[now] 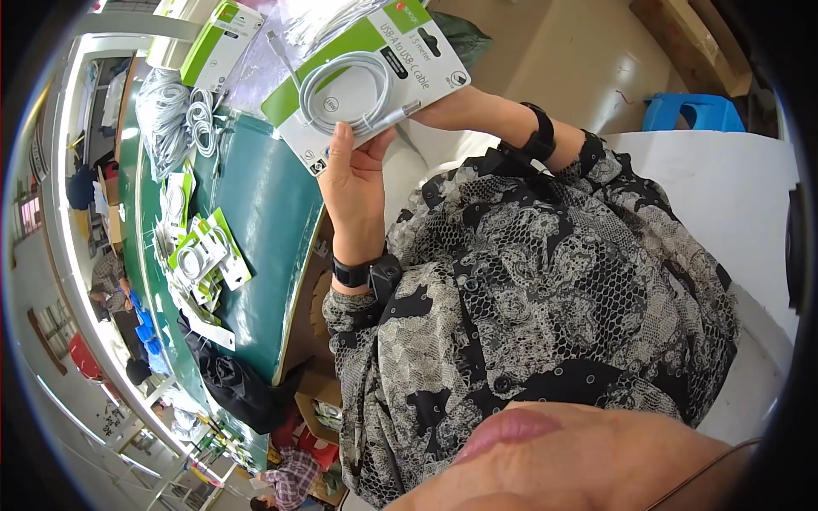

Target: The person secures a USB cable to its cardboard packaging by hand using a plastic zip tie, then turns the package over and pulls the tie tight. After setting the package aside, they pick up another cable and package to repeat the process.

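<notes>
A white-and-green backing card (426,72) is held up in front of me, tilted. On its face lies a coiled light-grey USB cable (385,78), with one plug near the card's upper left and the other at its lower right. My left hand (356,175) grips the card's lower edge, thumb on the front beside the coil and fingers bent under it. My right hand (443,109) is at the card's right edge; its fingers are hidden behind the card.
Several carded cables (200,255) lie heaped on the green table (264,187). Bundles of loose grey cables (166,115) lie farther up, near a green-and-white box (220,43). A black cloth (226,375) hangs at the table's near end. A blue stool (694,111) stands at right.
</notes>
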The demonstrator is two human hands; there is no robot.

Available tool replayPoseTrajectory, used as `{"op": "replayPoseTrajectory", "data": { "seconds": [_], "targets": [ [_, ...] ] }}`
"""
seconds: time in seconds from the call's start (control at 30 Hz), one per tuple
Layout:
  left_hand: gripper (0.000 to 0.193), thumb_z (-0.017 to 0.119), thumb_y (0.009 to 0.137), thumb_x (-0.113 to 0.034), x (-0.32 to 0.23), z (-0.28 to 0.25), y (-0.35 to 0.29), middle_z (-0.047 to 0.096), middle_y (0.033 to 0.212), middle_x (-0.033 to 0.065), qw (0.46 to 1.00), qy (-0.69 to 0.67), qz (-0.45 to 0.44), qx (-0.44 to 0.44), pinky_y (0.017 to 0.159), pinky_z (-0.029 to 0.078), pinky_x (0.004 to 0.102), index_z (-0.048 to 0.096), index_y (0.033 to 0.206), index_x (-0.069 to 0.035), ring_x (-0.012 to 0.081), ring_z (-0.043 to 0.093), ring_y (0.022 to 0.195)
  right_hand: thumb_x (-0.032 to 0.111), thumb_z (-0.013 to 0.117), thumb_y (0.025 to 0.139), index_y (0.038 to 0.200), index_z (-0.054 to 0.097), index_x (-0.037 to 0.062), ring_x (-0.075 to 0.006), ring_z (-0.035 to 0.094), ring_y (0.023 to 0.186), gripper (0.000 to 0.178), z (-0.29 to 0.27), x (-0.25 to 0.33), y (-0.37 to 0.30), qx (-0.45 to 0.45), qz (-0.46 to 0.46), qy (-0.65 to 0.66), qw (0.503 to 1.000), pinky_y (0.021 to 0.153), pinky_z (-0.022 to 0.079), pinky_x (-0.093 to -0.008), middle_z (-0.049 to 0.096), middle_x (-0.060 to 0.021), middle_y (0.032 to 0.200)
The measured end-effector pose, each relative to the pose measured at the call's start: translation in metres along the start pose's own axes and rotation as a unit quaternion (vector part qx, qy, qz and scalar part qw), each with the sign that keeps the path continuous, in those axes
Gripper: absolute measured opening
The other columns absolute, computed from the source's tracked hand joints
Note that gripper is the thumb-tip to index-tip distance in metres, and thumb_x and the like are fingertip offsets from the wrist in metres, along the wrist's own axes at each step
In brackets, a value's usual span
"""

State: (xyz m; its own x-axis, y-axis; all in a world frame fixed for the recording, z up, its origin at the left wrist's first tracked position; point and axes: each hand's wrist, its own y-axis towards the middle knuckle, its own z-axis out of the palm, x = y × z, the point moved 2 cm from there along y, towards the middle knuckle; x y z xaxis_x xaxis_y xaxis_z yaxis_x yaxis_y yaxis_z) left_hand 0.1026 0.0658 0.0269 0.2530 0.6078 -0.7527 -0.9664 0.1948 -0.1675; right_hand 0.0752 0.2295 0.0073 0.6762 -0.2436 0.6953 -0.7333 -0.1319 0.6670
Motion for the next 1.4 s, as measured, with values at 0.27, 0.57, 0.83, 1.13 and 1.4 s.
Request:
{"op": "replayPoseTrajectory", "data": {
  "seconds": [0.27, 0.57, 0.83, 1.13, 1.4],
  "targets": [
    [0.027, 0.051, 0.095, -0.026, -0.014, 0.021, 0.018, 0.062, 0.092, 0.0028, 0.979, 0.064, 0.163, -0.107, 0.055, 0.042, 0.0216, 0.059, 0.101, -0.001, 0.0068, 0.056, 0.072, 0.008, 0.066, 0.078, 0.107, 0.064, 0.0088, -0.0286, 0.060, 0.092, 0.029, 0.016, 0.007, 0.021, 0.022, -0.031, 0.035, 0.999, 0.077, 0.049, -0.0386, 0.063, -0.0096, 0.102],
    [0.027, 0.050, 0.095, -0.028, -0.022, 0.014, 0.024, 0.058, 0.081, 0.0016, 0.945, 0.224, 0.208, -0.115, 0.052, 0.039, 0.0206, 0.057, 0.096, -0.002, 0.0044, 0.052, 0.066, 0.005, 0.064, 0.077, 0.104, 0.062, 0.0074, -0.0283, 0.062, 0.082, 0.027, 0.022, -0.010, 0.019, -0.005, -0.126, -0.120, 0.985, 0.069, 0.049, -0.0345, 0.065, -0.0076, 0.088],
    [0.032, 0.055, 0.093, -0.027, 0.000, -0.015, 0.041, 0.060, 0.096, 0.0047, 0.982, 0.110, 0.147, -0.052, 0.065, 0.048, 0.0241, 0.052, 0.109, 0.000, 0.0109, 0.058, 0.078, 0.023, 0.063, 0.088, 0.107, 0.057, 0.0011, -0.0130, 0.061, 0.069, 0.030, 0.028, -0.008, 0.011, 0.067, 0.254, 0.354, 0.898, 0.059, 0.048, -0.0250, 0.062, -0.0046, 0.082],
    [0.033, 0.052, 0.097, -0.026, -0.015, -0.028, 0.004, 0.059, 0.103, 0.0070, 0.998, 0.021, -0.013, 0.051, 0.079, 0.051, 0.0286, 0.051, 0.116, 0.002, 0.0143, 0.059, 0.093, 0.030, 0.060, 0.091, 0.109, 0.056, 0.0024, -0.0092, 0.057, 0.065, 0.033, -0.006, -0.016, 0.015, 0.172, 0.376, 0.343, 0.844, 0.059, 0.047, -0.0221, 0.061, -0.0032, 0.083],
    [0.039, 0.043, 0.100, -0.032, 0.010, -0.061, 0.021, 0.059, 0.101, 0.0055, 0.942, 0.330, 0.057, 0.013, 0.075, 0.046, 0.0233, 0.052, 0.116, 0.003, 0.0099, 0.055, 0.086, 0.011, 0.064, 0.081, 0.095, 0.060, 0.0032, -0.0261, 0.058, 0.078, 0.017, -0.010, 0.021, 0.047, -0.048, -0.106, -0.148, 0.982, 0.069, 0.047, -0.0346, 0.058, -0.0103, 0.084]
  ]
}}
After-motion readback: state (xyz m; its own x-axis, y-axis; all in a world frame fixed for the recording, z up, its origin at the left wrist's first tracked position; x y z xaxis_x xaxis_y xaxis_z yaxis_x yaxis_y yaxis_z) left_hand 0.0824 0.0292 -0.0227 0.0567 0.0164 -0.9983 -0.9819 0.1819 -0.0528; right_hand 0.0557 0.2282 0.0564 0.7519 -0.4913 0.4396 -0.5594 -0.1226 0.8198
